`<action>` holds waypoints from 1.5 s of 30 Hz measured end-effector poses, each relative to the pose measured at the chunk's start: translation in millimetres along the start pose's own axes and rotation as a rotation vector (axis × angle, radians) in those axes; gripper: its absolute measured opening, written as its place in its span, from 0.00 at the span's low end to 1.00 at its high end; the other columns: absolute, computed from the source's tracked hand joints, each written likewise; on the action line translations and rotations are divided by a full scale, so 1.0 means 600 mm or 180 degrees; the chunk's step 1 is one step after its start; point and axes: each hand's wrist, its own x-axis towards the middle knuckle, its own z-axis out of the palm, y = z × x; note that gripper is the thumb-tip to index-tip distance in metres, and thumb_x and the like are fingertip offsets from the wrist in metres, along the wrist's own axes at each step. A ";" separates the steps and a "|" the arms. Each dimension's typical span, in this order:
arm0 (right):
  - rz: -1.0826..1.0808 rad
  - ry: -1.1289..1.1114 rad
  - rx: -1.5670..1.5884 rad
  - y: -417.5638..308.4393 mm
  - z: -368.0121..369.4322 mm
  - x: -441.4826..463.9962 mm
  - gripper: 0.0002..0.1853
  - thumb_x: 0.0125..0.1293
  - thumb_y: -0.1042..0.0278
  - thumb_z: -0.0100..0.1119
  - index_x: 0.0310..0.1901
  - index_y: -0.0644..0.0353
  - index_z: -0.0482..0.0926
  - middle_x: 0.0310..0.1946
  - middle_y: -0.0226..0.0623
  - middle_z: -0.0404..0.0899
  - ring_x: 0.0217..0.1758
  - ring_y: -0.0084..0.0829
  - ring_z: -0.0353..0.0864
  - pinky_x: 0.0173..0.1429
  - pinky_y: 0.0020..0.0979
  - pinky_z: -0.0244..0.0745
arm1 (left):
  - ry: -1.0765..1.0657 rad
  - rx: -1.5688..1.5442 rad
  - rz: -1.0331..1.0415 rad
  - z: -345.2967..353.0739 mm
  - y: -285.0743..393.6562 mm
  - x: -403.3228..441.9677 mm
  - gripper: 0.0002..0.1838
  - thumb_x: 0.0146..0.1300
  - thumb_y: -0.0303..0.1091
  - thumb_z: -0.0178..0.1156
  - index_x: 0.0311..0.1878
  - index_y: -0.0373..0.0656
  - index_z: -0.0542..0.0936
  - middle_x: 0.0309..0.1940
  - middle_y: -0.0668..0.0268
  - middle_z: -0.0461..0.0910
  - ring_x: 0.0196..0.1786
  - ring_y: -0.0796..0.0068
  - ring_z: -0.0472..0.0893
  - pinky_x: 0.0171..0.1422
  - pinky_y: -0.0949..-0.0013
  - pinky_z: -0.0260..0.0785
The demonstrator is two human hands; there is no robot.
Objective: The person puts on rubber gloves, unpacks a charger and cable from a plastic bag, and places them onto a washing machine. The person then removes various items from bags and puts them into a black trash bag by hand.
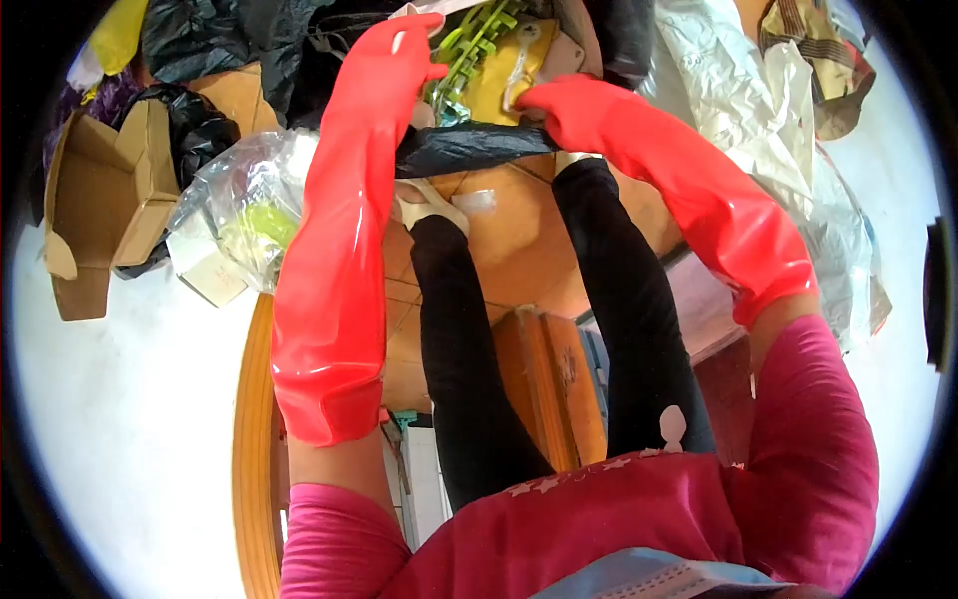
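Note:
Both of my hands wear long red rubber gloves. My left hand (409,45) reaches in at the top, a finger and the thumb apart, beside a green slatted plastic-looking piece (464,55). A pale strip lies against its upper finger. My right hand (569,108) has its fingers curled at the edge of a black plastic bag (474,150), next to a yellow item (502,75) with a whitish cord loop. The bag's rim stretches between my two forearms. The green and yellow pieces lie behind this rim; their lower parts are hidden.
An open cardboard box (100,200) stands at the left, near a clear plastic bag (249,200) with something green inside. Crumpled white plastic sheeting (733,90) lies at the right. A wooden stool-like piece (544,384) stands between my legs on the tiled floor.

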 end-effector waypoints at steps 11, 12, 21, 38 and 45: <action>0.0152 0.1186 0.1124 0.019 -0.032 -0.028 0.27 0.63 0.57 0.65 0.59 0.64 0.73 0.38 0.40 0.81 0.40 0.33 0.80 0.43 0.32 0.76 | 0.0107 0.0520 0.0437 0.021 0.024 -0.106 0.16 0.68 0.39 0.54 0.56 0.50 0.79 0.43 0.62 0.80 0.34 0.75 0.82 0.43 0.70 0.73; 0.0262 0.1248 0.1926 0.017 -0.034 -0.016 0.28 0.63 0.56 0.64 0.60 0.64 0.72 0.40 0.38 0.81 0.41 0.31 0.80 0.44 0.30 0.76 | 0.0191 0.0777 0.0691 0.021 0.012 -0.111 0.17 0.68 0.39 0.54 0.57 0.49 0.78 0.43 0.61 0.81 0.34 0.71 0.82 0.42 0.69 0.73; 0.0633 -0.0502 0.5703 -0.066 -0.023 0.067 0.33 0.67 0.41 0.56 0.65 0.56 0.67 0.58 0.38 0.73 0.52 0.28 0.77 0.52 0.27 0.71 | -0.0127 0.0662 0.0855 0.054 -0.022 -0.133 0.25 0.69 0.31 0.53 0.70 0.48 0.66 0.46 0.62 0.81 0.34 0.77 0.82 0.40 0.71 0.75; 0.0247 0.1185 0.4625 -0.051 0.070 0.209 0.25 0.64 0.56 0.59 0.58 0.64 0.76 0.49 0.43 0.80 0.48 0.34 0.80 0.50 0.31 0.76 | 0.1020 0.1107 0.1335 -0.015 -0.009 -0.150 0.31 0.60 0.36 0.66 0.63 0.33 0.69 0.49 0.50 0.80 0.51 0.59 0.81 0.55 0.66 0.72; 0.0365 0.1386 0.4477 -0.058 0.067 0.212 0.29 0.60 0.55 0.63 0.59 0.65 0.75 0.51 0.45 0.80 0.52 0.37 0.79 0.55 0.34 0.75 | 0.0319 0.2601 0.0795 -0.022 -0.043 -0.014 0.41 0.48 0.55 0.70 0.65 0.47 0.71 0.59 0.53 0.75 0.61 0.56 0.75 0.63 0.56 0.68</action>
